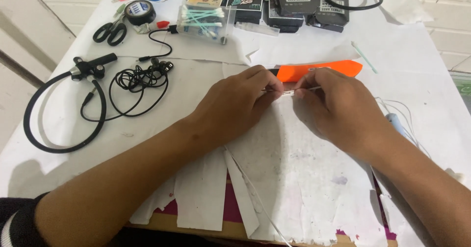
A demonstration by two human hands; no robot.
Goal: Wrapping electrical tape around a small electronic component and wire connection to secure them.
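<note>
Thin white earphone cable (289, 93) is pinched taut between both hands at the table's middle, apparently so its short exposed stretch can be worked on. Left hand (239, 101) and right hand (329, 104) each grip it with fingertips, just before an orange plastic utility knife (319, 70). White paper sheets (294, 178) cover the table; black scissors (110, 31), black earphones (142, 78) and a clear box of cotton swabs (202, 21) lie behind.
</note>
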